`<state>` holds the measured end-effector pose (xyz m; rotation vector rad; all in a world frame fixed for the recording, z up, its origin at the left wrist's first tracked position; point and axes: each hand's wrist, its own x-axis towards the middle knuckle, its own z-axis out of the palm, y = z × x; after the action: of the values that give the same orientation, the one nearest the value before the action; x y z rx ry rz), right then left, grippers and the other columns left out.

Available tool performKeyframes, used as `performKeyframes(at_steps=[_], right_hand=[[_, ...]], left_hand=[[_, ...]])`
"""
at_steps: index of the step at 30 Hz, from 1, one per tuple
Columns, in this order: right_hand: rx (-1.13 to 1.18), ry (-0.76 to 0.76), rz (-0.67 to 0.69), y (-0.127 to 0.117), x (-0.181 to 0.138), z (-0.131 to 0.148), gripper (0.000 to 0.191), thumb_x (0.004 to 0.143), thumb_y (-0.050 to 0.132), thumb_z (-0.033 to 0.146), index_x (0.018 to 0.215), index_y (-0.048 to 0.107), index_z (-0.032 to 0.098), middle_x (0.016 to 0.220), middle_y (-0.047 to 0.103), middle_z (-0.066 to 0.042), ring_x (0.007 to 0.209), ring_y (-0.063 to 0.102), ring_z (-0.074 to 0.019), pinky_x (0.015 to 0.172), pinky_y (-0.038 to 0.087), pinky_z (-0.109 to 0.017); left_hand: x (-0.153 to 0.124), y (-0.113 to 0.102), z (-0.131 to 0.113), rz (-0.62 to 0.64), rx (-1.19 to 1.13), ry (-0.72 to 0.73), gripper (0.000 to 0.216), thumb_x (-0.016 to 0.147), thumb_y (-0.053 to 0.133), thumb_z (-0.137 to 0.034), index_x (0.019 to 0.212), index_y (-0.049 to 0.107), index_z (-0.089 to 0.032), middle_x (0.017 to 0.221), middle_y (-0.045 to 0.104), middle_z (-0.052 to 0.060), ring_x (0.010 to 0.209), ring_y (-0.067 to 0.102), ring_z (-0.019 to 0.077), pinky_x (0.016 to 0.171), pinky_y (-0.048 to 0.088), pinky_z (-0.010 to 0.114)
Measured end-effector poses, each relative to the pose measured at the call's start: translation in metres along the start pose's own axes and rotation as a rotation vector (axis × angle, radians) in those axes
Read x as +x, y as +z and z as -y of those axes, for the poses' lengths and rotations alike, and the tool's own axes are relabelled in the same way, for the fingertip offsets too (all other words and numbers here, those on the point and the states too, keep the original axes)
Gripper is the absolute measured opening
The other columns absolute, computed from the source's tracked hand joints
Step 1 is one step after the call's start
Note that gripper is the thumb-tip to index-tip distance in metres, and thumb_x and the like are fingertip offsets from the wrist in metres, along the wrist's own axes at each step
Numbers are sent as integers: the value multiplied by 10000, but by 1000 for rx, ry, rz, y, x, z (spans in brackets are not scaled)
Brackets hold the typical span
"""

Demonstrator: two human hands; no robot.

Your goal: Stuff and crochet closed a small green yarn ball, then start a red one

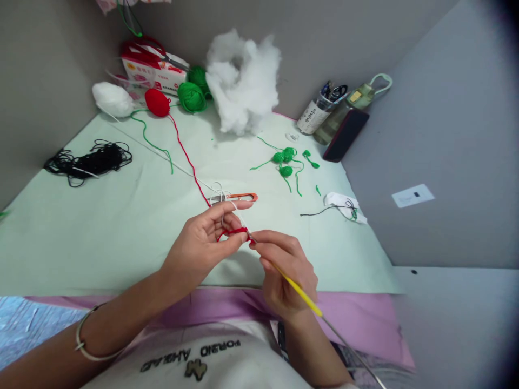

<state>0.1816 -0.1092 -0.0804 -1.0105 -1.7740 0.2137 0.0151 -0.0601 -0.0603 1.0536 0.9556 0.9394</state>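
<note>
My left hand (206, 235) pinches a small piece of red crochet work (237, 231) between thumb and fingers, its index finger stretched out to the right. White yarn (238, 212) runs over that hand down to the piece. In my right hand (287, 270) is a crochet hook with a yellow handle (302, 296), its tip meeting the red work. The hook's metal shaft extends toward the lower right. Red yarn (188, 159) leads from a red ball (157, 102) to my left hand. Just beyond my fingers lies a pair of orange-handled thread snips (243, 197), partly hidden.
White stuffing (243, 81), green yarn balls (192, 97) and a white ball (112, 100) stand along the back. Black yarn (89, 162) lies left. Small green crocheted pieces (286, 158) are at right, near a pen cup (318, 111), a bottle (360, 96) and a phone (346, 135).
</note>
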Motion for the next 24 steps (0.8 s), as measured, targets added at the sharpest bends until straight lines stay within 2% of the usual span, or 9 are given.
performKeyframes(at_steps=[4, 9, 11, 13, 15, 17, 19, 22, 24], right_hand=[[14, -28, -62, 4, -1, 0, 286, 1014, 515, 169, 1218, 673, 290, 965, 757, -50, 946, 751, -198, 744, 632, -328], [-136, -32, 12, 5, -1, 0, 426, 967, 573, 106, 1328, 617, 329, 1122, 757, -61, 947, 749, -189, 738, 635, -314], [-201, -47, 5, 8, -4, -1, 493, 949, 586, 78, 1351, 616, 361, 1121, 757, -42, 932, 745, -186, 739, 636, -307], [-268, -74, -34, 11, -8, -1, 541, 921, 613, 48, 1346, 641, 381, 1092, 754, -35, 927, 740, -196, 755, 636, -319], [-284, -85, -72, 14, -10, -1, 546, 899, 647, 38, 1325, 670, 379, 1079, 743, -43, 952, 731, -213, 773, 630, -338], [-198, -34, -89, 14, -9, 0, 466, 919, 644, 69, 1286, 697, 352, 1081, 736, -56, 966, 721, -219, 779, 621, -354], [-30, 80, -127, 12, -3, 1, 334, 966, 589, 112, 1197, 729, 309, 1013, 738, -56, 908, 712, -208, 761, 610, -370], [284, 264, -234, 9, 9, 1, 221, 1011, 535, 181, 1036, 737, 266, 848, 705, -29, 708, 664, -169, 643, 577, -349], [406, 346, -239, 9, 15, 0, 183, 1010, 558, 224, 980, 736, 257, 855, 709, -31, 709, 663, -167, 604, 563, -330]], left_hand=[[0, 1, -2, -5, 2, 3, 444, 799, 759, -203, 1240, 709, -201, 796, 605, -23, 762, 588, 123, 756, 505, 260], [-1, 1, 1, -9, -9, -13, 474, 788, 763, -194, 1258, 705, -210, 786, 604, -24, 770, 585, 131, 750, 488, 264], [-2, 1, 2, -9, -44, -5, 479, 784, 776, -197, 1258, 707, -214, 797, 609, -21, 781, 583, 133, 756, 484, 263], [-3, 0, 3, 36, -124, -39, 486, 792, 792, -225, 1269, 704, -226, 810, 613, -20, 780, 577, 128, 755, 478, 257], [-2, -2, 4, 128, -241, -149, 476, 805, 797, -271, 1271, 708, -233, 795, 604, -23, 747, 554, 118, 733, 467, 251], [-1, -5, 5, 192, -355, -265, 459, 811, 797, -305, 1257, 723, -227, 779, 598, -20, 714, 523, 110, 705, 452, 247], [1, -7, 6, 176, -401, -301, 435, 812, 799, -305, 1235, 739, -223, 770, 594, -17, 696, 500, 105, 677, 429, 239], [2, -8, 6, 109, -320, -235, 427, 817, 799, -280, 1239, 744, -247, 802, 604, -17, 681, 483, 102, 633, 392, 234], [1, -6, 6, 114, -266, -178, 448, 818, 800, -271, 1262, 735, -263, 845, 626, -11, 722, 517, 113, 670, 418, 243]])
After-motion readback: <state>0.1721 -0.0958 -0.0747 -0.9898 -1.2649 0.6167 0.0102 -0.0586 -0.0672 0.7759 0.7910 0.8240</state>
